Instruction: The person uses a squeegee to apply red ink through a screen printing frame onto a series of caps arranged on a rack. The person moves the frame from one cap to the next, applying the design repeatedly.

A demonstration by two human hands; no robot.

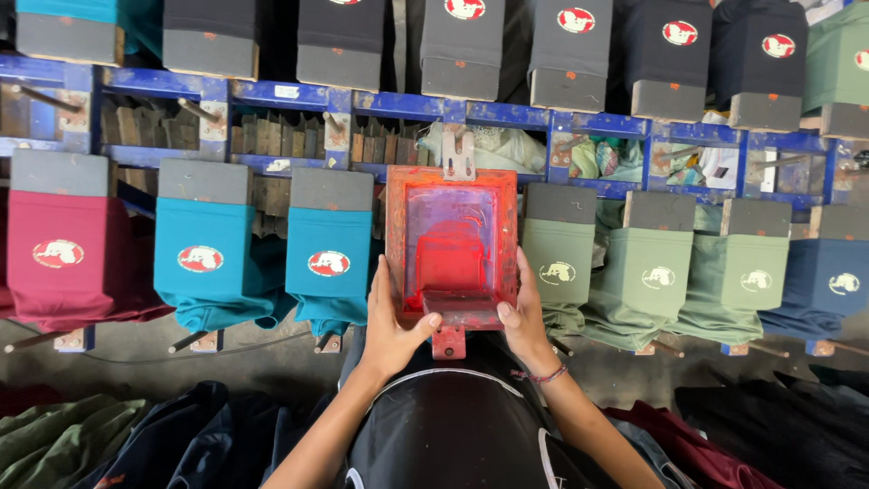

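Note:
A small red-stained printing screen frame [450, 181] lies flat on a platen in the middle of the row, its mesh covered in red ink. A red squeegee [460, 306] rests at the frame's near edge. My left hand [391, 326] grips the frame's left side, thumb on the near edge by the squeegee. My right hand [525, 317] grips the right side, thumb on the near edge too. A metal clamp [459, 152] holds the frame's far end to the blue rail [398, 104].
Shirts stretched on platens flank the frame: a maroon shirt [63, 263] and teal shirts [204, 263] on the left with red-white oval prints, green shirts [647, 272] and a navy shirt [828, 281] on the right with white prints. A second row of dark shirts [670, 36] hangs beyond. Loose garments [163, 435] pile near me.

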